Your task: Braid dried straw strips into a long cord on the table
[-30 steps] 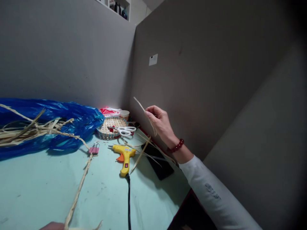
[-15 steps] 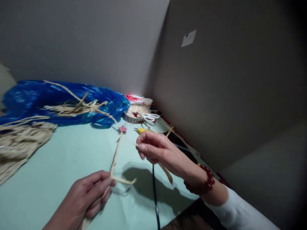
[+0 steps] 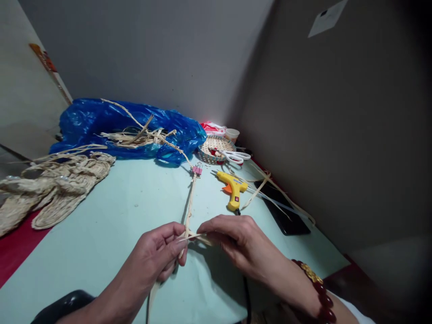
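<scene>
A pale straw braid runs down from a pink binder clip toward me. At its lower end my left hand pinches the strands between thumb and fingers, and a long strand trails below that hand. My right hand, with a dark red bead bracelet on its wrist, is closed on a thin straw strand just right of the braid's end. The two hands are close together, a little above the table.
A yellow glue gun lies beyond my right hand, beside a black phone-like slab. Farther back are white-handled scissors, a woven basket, a paper cup and a blue plastic bag with straw. Woven straw slippers lie left.
My right hand has come down and left to the braid's end, beside my left hand. The view has shifted, and the glue gun now shows whole.
</scene>
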Demonstrator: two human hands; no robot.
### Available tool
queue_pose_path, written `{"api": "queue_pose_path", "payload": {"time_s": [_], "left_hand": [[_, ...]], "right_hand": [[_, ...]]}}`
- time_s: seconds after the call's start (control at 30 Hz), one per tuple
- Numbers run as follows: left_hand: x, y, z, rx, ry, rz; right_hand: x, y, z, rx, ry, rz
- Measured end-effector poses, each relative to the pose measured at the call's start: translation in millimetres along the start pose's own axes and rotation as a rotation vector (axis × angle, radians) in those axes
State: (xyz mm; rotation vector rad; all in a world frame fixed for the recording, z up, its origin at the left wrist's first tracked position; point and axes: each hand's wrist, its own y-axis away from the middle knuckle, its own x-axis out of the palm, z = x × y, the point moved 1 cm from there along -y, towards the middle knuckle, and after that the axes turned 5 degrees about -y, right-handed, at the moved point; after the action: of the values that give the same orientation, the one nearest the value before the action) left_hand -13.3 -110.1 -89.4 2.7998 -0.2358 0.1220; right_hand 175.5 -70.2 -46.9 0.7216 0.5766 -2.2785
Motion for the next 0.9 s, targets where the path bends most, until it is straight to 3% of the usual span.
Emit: {"api": "queue_pose_path", "payload": {"time_s": [0.47, 0.63, 0.9], "left_hand": [[-1.4, -2, 2, -0.059, 0.004, 0.032], [-1.2, -2, 1, -0.074, 0.078, 0.019], [-1.1, -1, 0, -0.079, 0.006, 0.017]], "right_hand": [[10, 9, 1, 0.078, 0.407, 0.161], [3, 8, -5, 0.042, 0.503, 0.165], [5, 11, 6, -0.042, 0.721, 0.131]]}}
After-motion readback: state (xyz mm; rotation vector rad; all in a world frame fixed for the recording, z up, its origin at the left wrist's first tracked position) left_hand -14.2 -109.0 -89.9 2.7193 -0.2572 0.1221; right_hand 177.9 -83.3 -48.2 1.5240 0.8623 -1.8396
